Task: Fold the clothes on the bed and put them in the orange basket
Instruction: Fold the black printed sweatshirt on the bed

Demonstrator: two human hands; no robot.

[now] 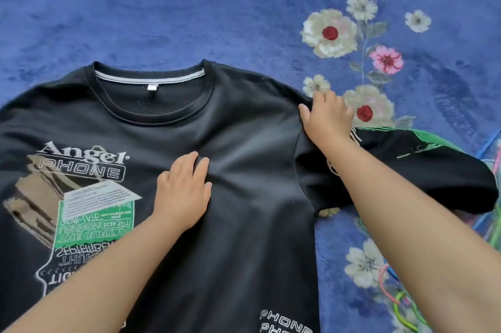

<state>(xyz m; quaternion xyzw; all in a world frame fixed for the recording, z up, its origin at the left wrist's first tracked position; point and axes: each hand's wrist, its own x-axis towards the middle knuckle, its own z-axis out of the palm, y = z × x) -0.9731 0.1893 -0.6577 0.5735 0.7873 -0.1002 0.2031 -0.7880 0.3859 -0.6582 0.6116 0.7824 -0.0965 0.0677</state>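
A black T-shirt [244,197] with a green, tan and white print lies front side up on the blue bed cover, collar at the far side. My left hand [184,189] lies flat on the chest, fingers straight, pressing the cloth. My right hand [328,118] is at the shirt's right shoulder seam; its thumb lies on the cloth and its fingers curl over the shoulder edge, gripping it. The right sleeve [406,170] spreads out to the right under my forearm. No orange basket is in view.
The blue plush bed cover [162,7] has a band of cream, pink and red flowers [329,33] down its right side. Thin coloured cords or wires [485,224] show at the right edge and lower right corner.
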